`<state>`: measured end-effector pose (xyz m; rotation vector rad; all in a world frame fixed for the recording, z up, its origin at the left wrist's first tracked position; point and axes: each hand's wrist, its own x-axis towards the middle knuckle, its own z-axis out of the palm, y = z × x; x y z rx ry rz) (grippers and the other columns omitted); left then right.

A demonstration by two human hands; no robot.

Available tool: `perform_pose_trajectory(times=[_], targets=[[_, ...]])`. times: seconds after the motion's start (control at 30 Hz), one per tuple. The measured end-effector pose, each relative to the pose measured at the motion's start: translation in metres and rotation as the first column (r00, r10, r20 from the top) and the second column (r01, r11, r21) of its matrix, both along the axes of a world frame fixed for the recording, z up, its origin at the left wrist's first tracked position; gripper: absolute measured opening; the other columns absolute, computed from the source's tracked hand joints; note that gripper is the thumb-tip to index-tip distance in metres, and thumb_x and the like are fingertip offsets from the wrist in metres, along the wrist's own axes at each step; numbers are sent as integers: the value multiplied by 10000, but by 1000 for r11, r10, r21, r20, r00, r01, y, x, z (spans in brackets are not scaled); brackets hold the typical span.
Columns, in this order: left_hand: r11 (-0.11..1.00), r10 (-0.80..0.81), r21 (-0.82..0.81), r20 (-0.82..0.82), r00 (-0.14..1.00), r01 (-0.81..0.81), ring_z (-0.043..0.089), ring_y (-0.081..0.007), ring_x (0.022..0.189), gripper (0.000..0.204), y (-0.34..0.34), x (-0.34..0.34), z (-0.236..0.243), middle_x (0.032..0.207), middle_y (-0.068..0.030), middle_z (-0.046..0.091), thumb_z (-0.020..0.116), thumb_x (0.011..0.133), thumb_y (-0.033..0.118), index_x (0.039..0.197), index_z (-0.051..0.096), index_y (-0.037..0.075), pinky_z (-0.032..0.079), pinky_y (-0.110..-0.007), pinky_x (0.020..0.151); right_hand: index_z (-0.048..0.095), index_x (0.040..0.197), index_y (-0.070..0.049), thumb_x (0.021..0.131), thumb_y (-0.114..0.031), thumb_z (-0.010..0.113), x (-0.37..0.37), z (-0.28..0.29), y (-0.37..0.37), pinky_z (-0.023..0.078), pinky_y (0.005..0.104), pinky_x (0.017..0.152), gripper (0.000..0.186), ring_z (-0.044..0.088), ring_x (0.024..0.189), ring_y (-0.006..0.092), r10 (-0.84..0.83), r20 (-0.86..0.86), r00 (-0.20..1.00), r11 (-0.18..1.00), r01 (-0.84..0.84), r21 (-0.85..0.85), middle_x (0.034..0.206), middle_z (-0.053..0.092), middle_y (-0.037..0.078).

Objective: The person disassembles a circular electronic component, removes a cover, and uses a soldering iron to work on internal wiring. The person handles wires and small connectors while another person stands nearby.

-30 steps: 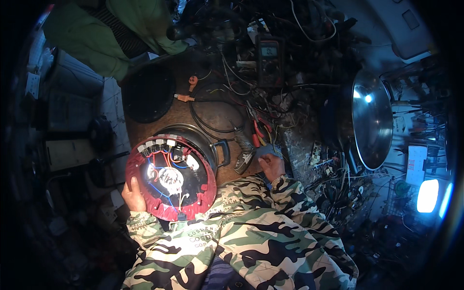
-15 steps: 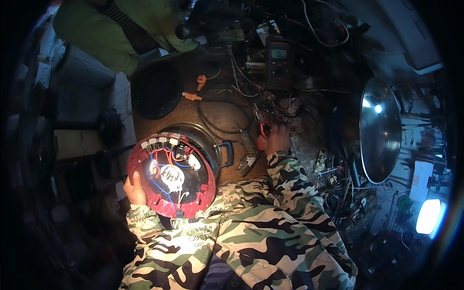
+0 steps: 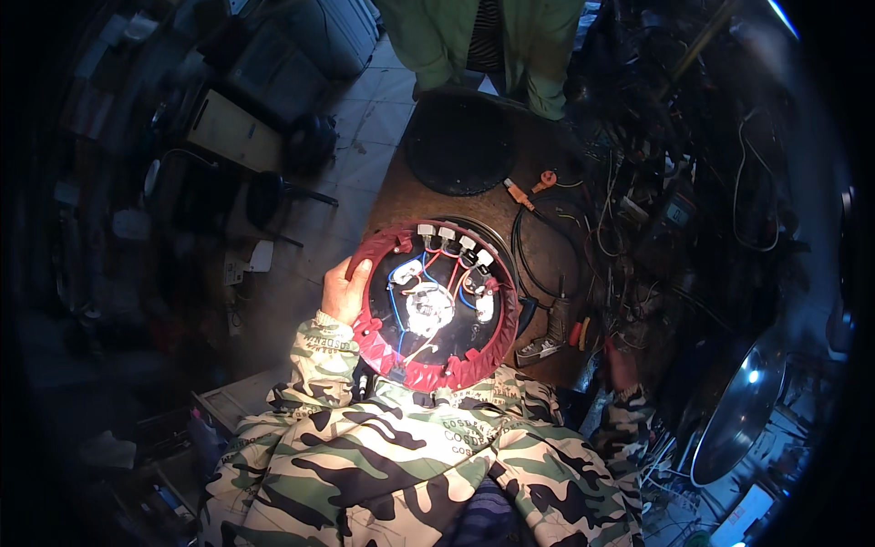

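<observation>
My left hand [image 3: 343, 290] grips the rim of a round dark red appliance housing [image 3: 369, 337], its fingers behind and the thumb on the edge. The housing's open side faces up, showing blue and red wires, white connectors [image 3: 447, 234] along the far rim and a bright round part in the middle. It hides most of the metal pot beneath it. To the right, my right hand [image 3: 622, 366] is in shadow and blurred, its fingers hard to make out. Red-handled pliers [image 3: 580, 332] lie on the table just left of it, apart from the hand.
A black round plate [image 3: 458, 141] lies at the wooden table's [image 3: 387, 205] far end, before a person in a green jacket [image 3: 428, 41]. An orange plug [image 3: 519, 193] and cable lie right of it. A multimeter [image 3: 676, 212], tangled wires and a large metal pan [image 3: 743, 415] are farther right.
My view has swung left, so the scene sits farther right. My right hand has come away from the red-handled pliers toward me. My left hand still holds the housing, now turned flatter to view.
</observation>
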<state>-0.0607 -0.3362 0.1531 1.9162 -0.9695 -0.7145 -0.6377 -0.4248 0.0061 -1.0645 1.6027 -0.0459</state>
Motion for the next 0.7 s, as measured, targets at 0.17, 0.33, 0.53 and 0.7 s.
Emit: perform_pose_trajectory(times=[0.17, 0.33, 0.53, 0.7], targets=[[1000, 4, 4, -37, 999, -4, 577, -85, 831, 316, 6, -12, 17, 884, -35, 706, 613, 1020, 289, 1094, 701, -6, 491, -292, 759, 565, 1252, -34, 955, -474, 493, -11, 46, 46, 502, 335, 485, 535, 620, 540, 226, -386, 588, 711, 895, 134, 425, 787, 684, 144], [995, -5, -99, -55, 998, -1, 546, -103, 742, 319, 6, -3, -9, 782, -50, 654, 592, 1024, 301, 1053, 688, -2, 472, -311, 688, 491, 1307, 92, 962, -322, 511, 63, 112, 60, 544, 342, 625, 539, 650, 700, 234, -201, 728, 656, 971, 233, 58, 871, 658, 182], [989, -17, -147, -86, 996, 4, 525, -148, 673, 296, 5, 0, -14, 735, -101, 614, 586, 1016, 282, 1007, 663, -3, 451, -345, 643, 534, 1266, 60, 913, -58, 601, 134, 146, 56, 553, 368, 746, 378, 660, 771, 236, -235, 725, 647, 887, 448, -114, 968, 662, 174], [990, -27, -139, -79, 996, 15, 576, -245, 673, 277, 7, 4, -18, 772, -175, 633, 590, 1003, 250, 994, 644, -21, 463, -379, 660, 579, 1094, 27, 900, -41, 640, 180, 157, 63, 544, 337, 689, 215, 658, 735, 220, -200, 700, 685, 885, 433, -171, 888, 667, 144]])
